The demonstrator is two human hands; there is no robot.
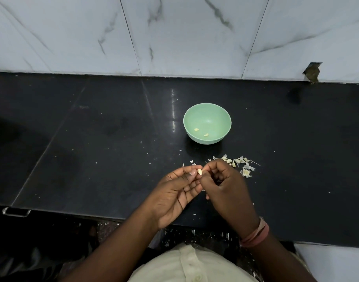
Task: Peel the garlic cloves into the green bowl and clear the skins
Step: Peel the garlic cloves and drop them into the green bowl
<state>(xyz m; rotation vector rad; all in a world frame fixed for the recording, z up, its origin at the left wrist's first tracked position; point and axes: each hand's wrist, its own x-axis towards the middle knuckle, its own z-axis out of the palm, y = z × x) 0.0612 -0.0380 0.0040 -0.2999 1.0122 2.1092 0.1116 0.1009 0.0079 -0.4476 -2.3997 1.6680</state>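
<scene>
We list: table point(93, 139), glossy black stone; wall tiles point(174, 37), polished veined marble look; green bowl point(207, 110), smooth matt plastic; skins point(245, 169), papery.

Black stone counter point(93, 139), green bowl point(207, 123), garlic cloves and skins point(238, 163) just beside.
</scene>
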